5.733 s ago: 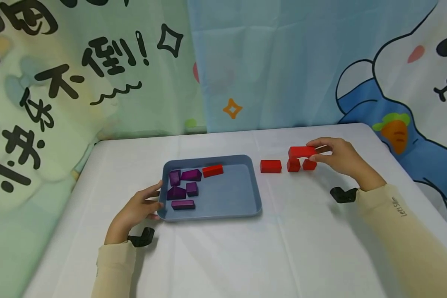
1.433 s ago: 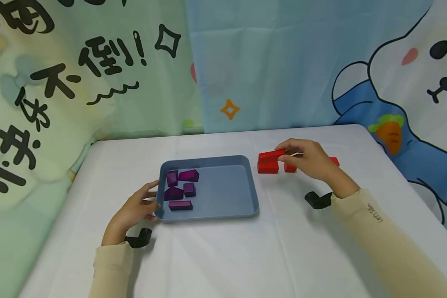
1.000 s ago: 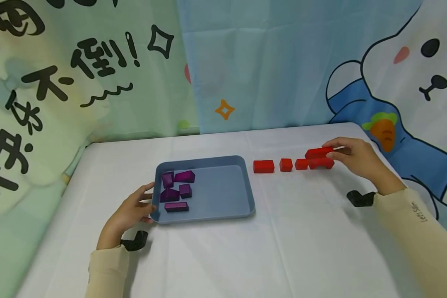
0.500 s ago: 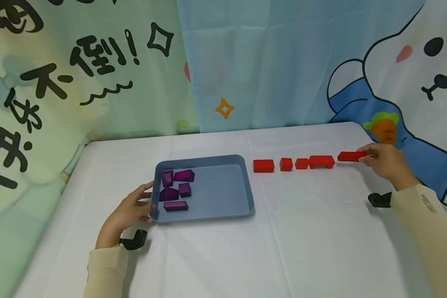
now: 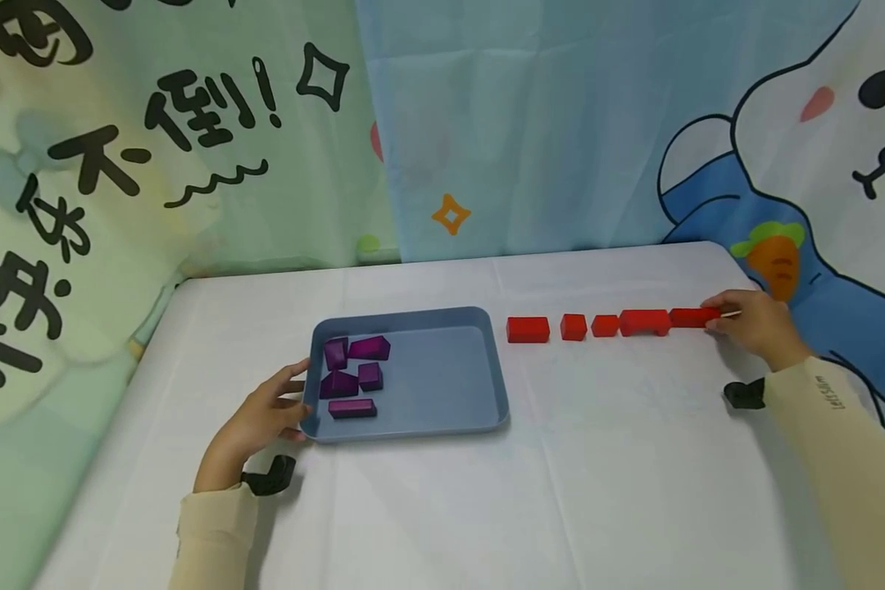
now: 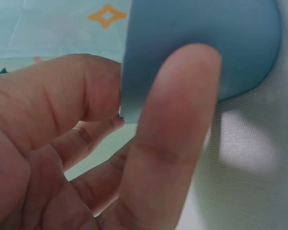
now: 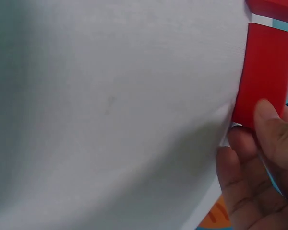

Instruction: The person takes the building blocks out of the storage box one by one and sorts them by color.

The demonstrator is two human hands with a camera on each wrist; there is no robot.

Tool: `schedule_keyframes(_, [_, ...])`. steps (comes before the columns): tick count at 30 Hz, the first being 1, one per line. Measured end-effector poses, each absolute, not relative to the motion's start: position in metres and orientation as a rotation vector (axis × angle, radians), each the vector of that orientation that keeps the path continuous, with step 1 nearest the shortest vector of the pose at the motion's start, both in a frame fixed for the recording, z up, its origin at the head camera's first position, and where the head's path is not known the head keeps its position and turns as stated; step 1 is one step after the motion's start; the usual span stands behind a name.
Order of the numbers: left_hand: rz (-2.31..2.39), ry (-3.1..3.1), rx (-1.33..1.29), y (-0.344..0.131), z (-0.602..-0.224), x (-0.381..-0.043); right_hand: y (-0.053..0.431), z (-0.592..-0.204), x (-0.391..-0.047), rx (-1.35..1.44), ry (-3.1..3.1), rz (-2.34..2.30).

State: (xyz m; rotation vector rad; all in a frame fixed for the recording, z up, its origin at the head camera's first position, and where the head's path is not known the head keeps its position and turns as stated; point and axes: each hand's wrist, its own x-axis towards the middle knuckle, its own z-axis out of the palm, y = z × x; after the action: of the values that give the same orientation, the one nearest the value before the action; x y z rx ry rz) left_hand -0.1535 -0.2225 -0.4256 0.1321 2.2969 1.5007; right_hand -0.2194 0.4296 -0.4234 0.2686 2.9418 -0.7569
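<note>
At the far right of the table my right hand [image 5: 763, 324] pinches a red block [image 5: 686, 318] by its right end. It lies at the end of a row of red blocks, right up against the red arch-shaped block [image 5: 644, 321]. In the right wrist view the thumb is on top of the held block [image 7: 266, 72]. My left hand [image 5: 261, 422] holds the left edge of the blue-grey tray [image 5: 442, 385]. The left wrist view shows the tray wall [image 6: 201, 28] between thumb and fingers. Several purple blocks, one of them [image 5: 369, 348] at the back, lie in the tray's left half.
Left of the arch block stand a small red block [image 5: 605, 326], a red cube-like block [image 5: 573, 328] and a longer red block [image 5: 528, 329] beside the tray. A white cloth [image 5: 428, 508] covers the table. Printed curtains [image 5: 560, 123] hang behind it.
The red block formerly in the tray has gone right, over the other red blocks, to the row's end in my right hand. The arch block, held earliest, now rests in the row.
</note>
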Motion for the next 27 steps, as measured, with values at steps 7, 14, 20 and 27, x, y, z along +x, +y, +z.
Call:
schedule_keyframes(7, [1.499,2.298,0.124,-0.224,-0.425,-0.153,0.415,-0.401,-0.209,0.258,2.877,-0.760])
schedule_keyframes(14, [1.528,2.274,0.140,-0.223,-0.428,-0.157,0.369,-0.368,-0.191,0.198,2.985,-0.692])
schedule_keyframes(20, [1.542,2.260,0.150,-0.224,-0.432,-0.160,0.317,-0.359,-0.176,0.067,3.062,-0.821])
schedule_keyframes(27, [1.551,2.255,0.150,-0.226,-0.432,-0.161,0.256,-0.367,-0.157,-0.160,3.084,-1.042])
